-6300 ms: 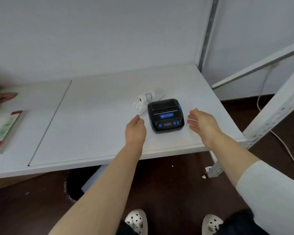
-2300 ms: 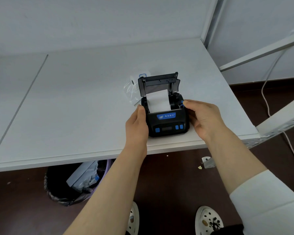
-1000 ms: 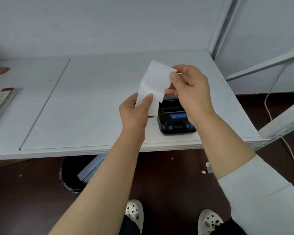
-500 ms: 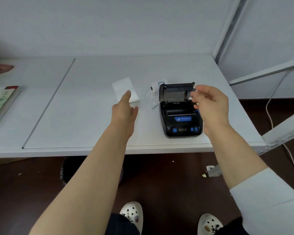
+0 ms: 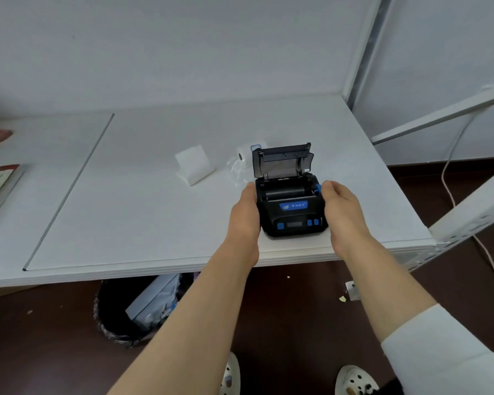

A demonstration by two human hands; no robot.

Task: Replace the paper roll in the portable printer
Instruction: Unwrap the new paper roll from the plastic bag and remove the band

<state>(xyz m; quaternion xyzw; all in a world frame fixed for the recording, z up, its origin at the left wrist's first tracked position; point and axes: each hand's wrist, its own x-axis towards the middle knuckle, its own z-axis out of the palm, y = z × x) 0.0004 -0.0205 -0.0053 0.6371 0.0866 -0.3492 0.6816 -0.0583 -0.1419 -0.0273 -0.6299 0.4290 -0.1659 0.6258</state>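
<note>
Near the front right edge of the white table (image 5: 154, 218) sits the small black portable printer with blue buttons (image 5: 293, 212), its lid (image 5: 283, 161) standing upright and its paper bay dark and apparently empty; the left hand (image 5: 244, 215) and right hand (image 5: 341, 212) press flat against its two sides, fingers together, bracing and not lifting; judging by this, the old paper is out, a loose white strip (image 5: 194, 165) lying well to the left; the fresh white paper roll in clear wrap (image 5: 244, 156) waits just behind the lid, unwrapping, loading and closing apparently left to do; open tabletop spreads leftward, while the right edge and a white metal rack post (image 5: 468, 215) stand close
</note>
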